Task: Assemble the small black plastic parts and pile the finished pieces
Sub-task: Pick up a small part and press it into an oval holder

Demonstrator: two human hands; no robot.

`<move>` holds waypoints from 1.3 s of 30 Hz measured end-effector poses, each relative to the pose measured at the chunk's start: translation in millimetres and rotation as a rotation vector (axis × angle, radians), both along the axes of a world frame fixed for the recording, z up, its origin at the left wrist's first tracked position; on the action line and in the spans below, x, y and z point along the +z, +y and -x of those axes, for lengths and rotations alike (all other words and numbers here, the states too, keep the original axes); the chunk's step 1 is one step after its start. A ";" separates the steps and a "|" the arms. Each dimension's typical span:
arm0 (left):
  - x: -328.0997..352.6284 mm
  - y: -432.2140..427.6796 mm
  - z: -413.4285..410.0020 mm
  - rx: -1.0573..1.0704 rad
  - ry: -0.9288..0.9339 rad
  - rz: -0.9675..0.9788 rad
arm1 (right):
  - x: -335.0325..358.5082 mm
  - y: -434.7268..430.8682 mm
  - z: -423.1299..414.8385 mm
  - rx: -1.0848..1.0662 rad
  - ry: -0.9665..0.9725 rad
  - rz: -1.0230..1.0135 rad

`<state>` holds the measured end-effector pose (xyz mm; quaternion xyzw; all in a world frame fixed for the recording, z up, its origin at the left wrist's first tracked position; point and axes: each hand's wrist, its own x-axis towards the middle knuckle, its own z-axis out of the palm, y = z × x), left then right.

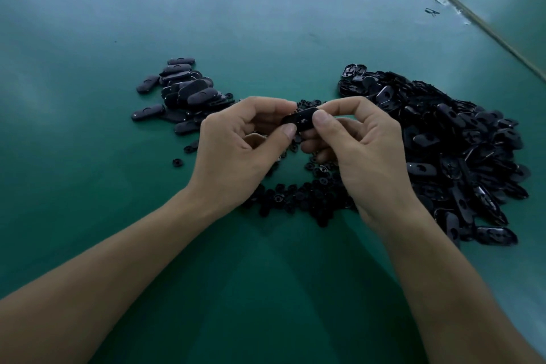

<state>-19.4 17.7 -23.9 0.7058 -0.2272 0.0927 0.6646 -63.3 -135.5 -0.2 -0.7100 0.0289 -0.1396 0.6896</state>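
A small oval black part (301,121) is pinched at either end by the left hand (236,151) and the right hand (363,151), just above the scatter of round pieces (295,198), into which it could be dropped and lost if the press is made off-centre.

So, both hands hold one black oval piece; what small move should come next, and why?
Probably a firm squeeze with both thumbs. The left hand and right hand each pinch one end of the oval piece, above the small round parts. Whether it is fully snapped together cannot be seen.
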 end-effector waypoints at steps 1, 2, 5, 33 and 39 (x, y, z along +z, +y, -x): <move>0.2 0.3 -0.3 -0.008 0.007 0.010 | 0.0 0.2 -0.1 -0.002 0.001 -0.022; 0.4 0.6 -0.7 -0.013 0.011 0.020 | -0.1 0.7 -0.1 -0.001 -0.001 -0.032; 0.5 0.5 -1.0 0.005 -0.006 0.032 | -0.7 1.9 0.1 0.021 -0.004 -0.010; -1.0 2.6 -5.2 0.101 0.122 0.112 | -6.3 11.2 1.8 -0.184 -0.155 0.674; -2.5 2.2 -6.8 0.101 0.124 0.077 | -6.8 5.7 -2.2 -0.121 -0.130 0.446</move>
